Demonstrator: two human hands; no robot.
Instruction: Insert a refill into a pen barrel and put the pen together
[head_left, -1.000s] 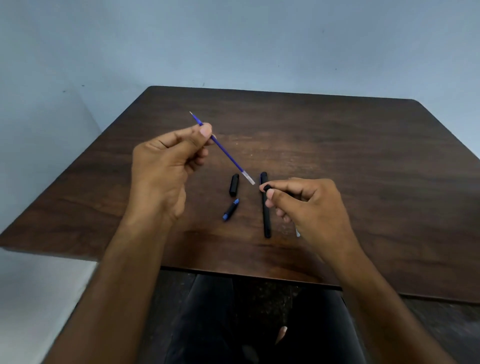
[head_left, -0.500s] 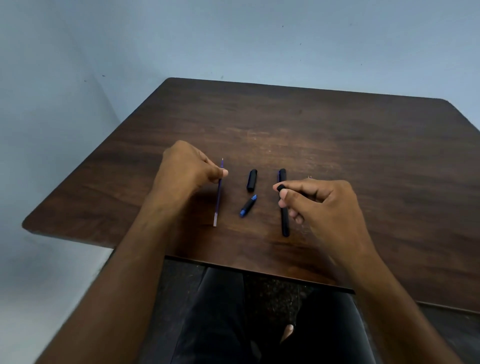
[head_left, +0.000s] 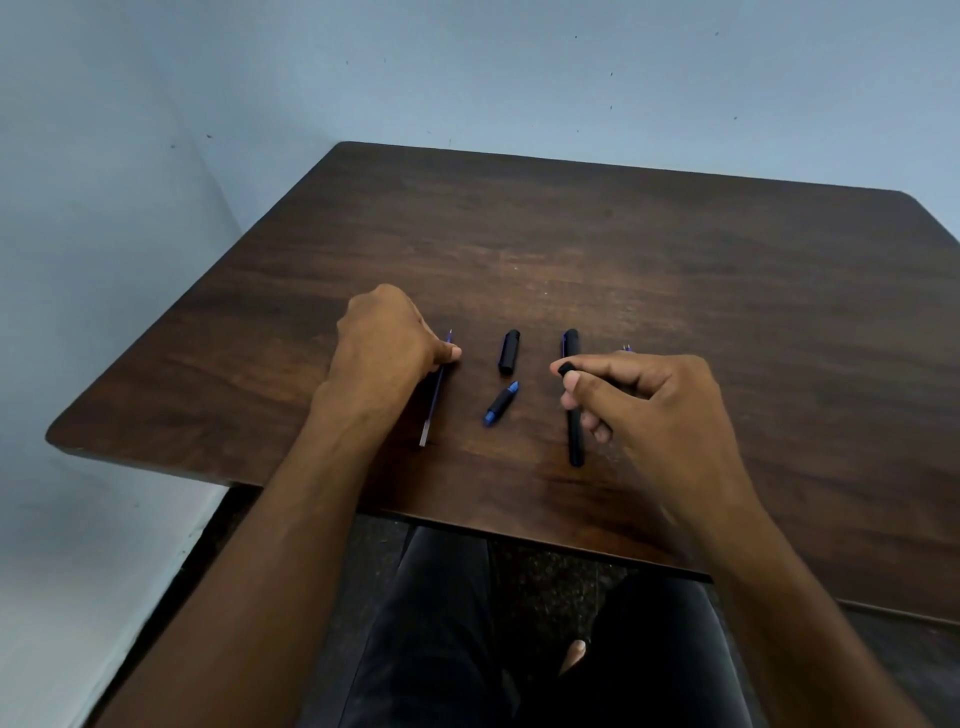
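A pen lies in parts on the dark wooden table (head_left: 675, 270). My left hand (head_left: 387, 348) rests on the table, its curled fingers and thumb pinching the upper part of a thin blue refill (head_left: 430, 415) that lies flat. My right hand (head_left: 649, 400) hovers just above the table and pinches a small black piece (head_left: 566, 370) between thumb and forefinger. Under that hand lies the long black barrel (head_left: 575, 436). Between the hands sit a short black cap (head_left: 510, 352) and a black piece with blue ends (head_left: 501, 404).
A tiny bluish part (head_left: 627, 347) peeks out on the table behind my right hand. The table's near edge (head_left: 467, 525) runs above my dark-trousered legs (head_left: 441, 623). A pale blue wall (head_left: 467, 78) stands behind and to the left.
My left hand brought the blue refill down from the air and laid it on the table left of the cap. The right hand kept its pinch on the small black piece.
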